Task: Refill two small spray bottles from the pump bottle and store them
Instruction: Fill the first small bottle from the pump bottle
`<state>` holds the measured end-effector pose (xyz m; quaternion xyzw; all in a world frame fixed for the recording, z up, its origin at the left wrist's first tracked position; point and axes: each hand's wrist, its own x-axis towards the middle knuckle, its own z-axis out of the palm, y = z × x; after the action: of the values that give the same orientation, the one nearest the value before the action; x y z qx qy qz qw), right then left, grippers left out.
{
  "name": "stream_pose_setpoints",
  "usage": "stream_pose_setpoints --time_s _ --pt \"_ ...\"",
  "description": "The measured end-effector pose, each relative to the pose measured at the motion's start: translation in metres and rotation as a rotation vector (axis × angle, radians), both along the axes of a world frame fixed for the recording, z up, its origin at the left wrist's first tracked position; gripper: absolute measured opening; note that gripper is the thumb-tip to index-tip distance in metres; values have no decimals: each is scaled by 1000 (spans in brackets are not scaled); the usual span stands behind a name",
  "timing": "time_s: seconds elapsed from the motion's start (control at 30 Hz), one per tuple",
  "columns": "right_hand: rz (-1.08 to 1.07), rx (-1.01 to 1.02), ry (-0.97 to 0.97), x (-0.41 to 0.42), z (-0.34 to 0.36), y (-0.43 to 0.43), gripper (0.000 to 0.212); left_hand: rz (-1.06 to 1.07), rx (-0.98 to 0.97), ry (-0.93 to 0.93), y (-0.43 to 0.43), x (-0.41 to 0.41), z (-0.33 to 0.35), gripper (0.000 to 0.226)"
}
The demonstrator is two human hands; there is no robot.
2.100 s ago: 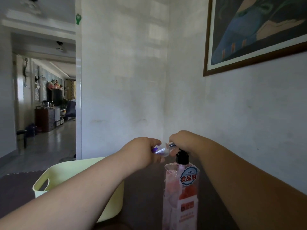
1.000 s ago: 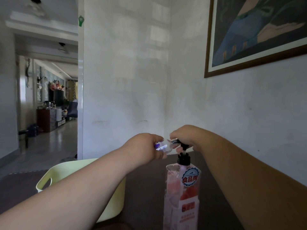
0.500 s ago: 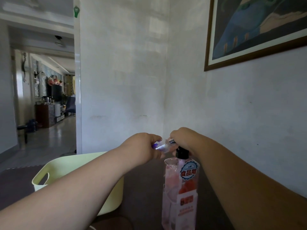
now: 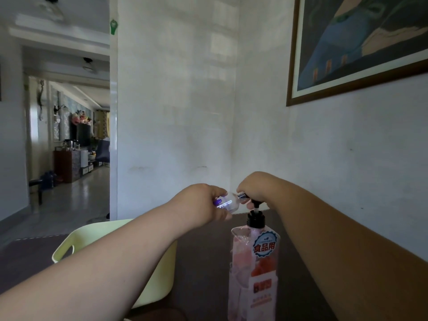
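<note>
Spill risk, mid-frame
Left grip [image 4: 201, 205] holds the spray bottle [image 4: 228, 203], right grip [image 4: 256, 187] clasps the pump bottle [image 4: 254, 269]; misaligned, we'd squirt the table [image 4: 205, 253].

The pump bottle [image 4: 252, 262] is clear, glossy plastic with a shiny printed label, and its collar [image 4: 255, 220] is smooth black plastic. The small spray bottle [image 4: 228, 203] is transparent glossy plastic with a bright metallic neck [image 4: 242, 195]. Toward the table's left edge, the pale yellow basket [image 4: 92, 230] looks like smooth matt plastic. The dark table [image 4: 203, 262] top is matt. The white wall [image 4: 347, 158] is faintly textured, and the picture frame [image 4: 347, 88] is dark wood.
</note>
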<state>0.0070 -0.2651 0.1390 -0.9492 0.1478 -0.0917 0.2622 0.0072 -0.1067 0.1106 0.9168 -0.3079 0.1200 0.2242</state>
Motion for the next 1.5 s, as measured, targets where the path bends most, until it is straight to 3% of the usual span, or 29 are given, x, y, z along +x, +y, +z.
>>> stream_pose_setpoints --time_s 0.07,0.2,0.33,0.53,0.8,0.93,1.5 --pt "-2 63 -17 2 -1 -1 20 -2 5 1 -1 0 1 62" --pt "27 -169 93 14 -7 -8 29 1 0 2 -1 1 -1 61" --pt "99 -455 64 17 -14 -11 27 -5 -1 12 -3 3 -4 60" --pt "113 -640 45 28 -35 -20 26 -15 35 3 -6 2 -12 57" --pt "124 -610 97 21 -21 -14 22 -7 6 25 -1 0 -9 62" --pt "86 -406 111 18 -3 -13 22 -3 -10 -7 0 -1 -1 62" --pt "75 -529 13 20 -32 -14 26 -22 28 19 -3 3 -13 61"
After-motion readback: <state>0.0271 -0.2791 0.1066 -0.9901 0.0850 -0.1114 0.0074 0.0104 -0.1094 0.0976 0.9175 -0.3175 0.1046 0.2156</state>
